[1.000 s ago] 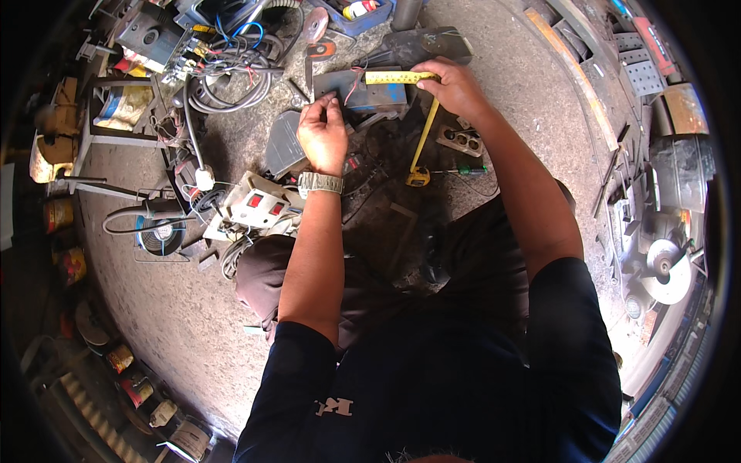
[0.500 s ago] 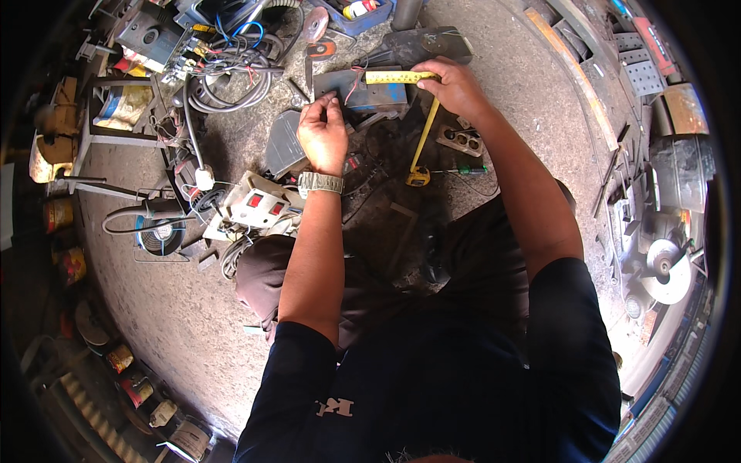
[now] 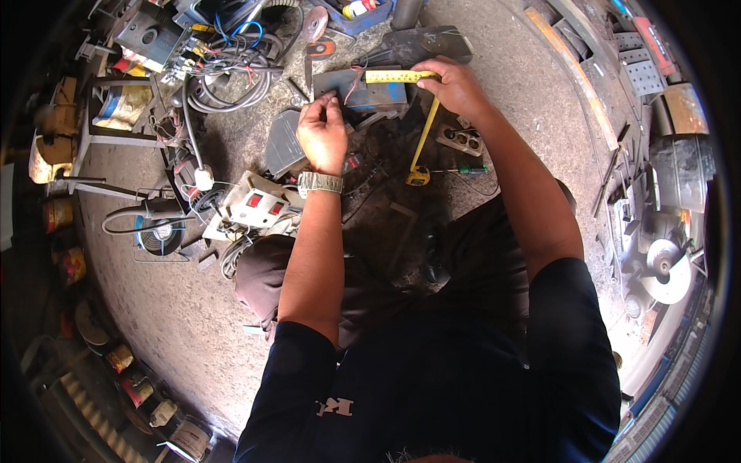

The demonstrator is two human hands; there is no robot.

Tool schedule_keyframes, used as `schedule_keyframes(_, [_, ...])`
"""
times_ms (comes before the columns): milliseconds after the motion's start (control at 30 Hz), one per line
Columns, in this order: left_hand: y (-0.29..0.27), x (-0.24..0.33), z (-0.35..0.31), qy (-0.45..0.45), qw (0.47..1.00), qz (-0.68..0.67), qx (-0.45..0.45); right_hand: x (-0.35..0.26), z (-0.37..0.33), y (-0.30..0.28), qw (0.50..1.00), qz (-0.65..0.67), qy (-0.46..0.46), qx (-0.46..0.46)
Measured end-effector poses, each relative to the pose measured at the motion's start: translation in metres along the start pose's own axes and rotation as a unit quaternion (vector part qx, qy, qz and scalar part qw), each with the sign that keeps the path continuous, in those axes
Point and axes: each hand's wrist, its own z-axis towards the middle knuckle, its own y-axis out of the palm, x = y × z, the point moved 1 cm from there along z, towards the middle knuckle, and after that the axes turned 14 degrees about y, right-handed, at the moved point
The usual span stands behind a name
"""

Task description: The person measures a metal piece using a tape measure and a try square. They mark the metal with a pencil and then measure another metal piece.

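A grey metal box [image 3: 363,94] with a blue patch lies ahead of me, a reddish wire crossing its top. Across its right part stretches the yellow blade of a tape measure [image 3: 394,77]. My right hand [image 3: 457,89] grips that blade where it bends. From the bend the blade runs down to the tape case [image 3: 417,177], which rests near the floor. My left hand [image 3: 323,135], with a watch on its wrist, is closed in a pinch at the box's left end. What its fingertips hold, if anything, is hidden.
Left of me are a white switch box with red switches [image 3: 258,207], coiled grey cables [image 3: 224,89] and a small blue fan [image 3: 160,234]. A socket strip [image 3: 460,140] and green-handled screwdriver [image 3: 472,170] lie by my right forearm. A dark grinder [image 3: 359,166] sits below the box.
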Motion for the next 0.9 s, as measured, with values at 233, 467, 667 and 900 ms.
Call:
schedule_keyframes(233, [0.0007, -0.0056, -0.0006, 0.01, 1.0, 0.0, 0.002, -0.0017, -0.0001, 0.0001, 1.0, 0.001, 0.004, -0.002])
schedule_keyframes(467, [0.0008, -0.0037, 0.0002, 0.005, 1.0, 0.001, -0.004, -0.001, -0.0003, -0.0004, 1.0, -0.006, 0.0, 0.003])
schedule_keyframes(667, [0.0001, -0.0044, -0.0001, 0.007, 1.0, -0.003, -0.002, -0.0024, -0.0002, -0.0008, 1.0, -0.009, 0.002, 0.0])
schedule_keyframes(900, [0.0008, -0.0062, -0.0004, 0.009, 1.0, 0.005, -0.003, 0.0018, 0.0012, 0.0016, 1.0, 0.001, 0.0, -0.002])
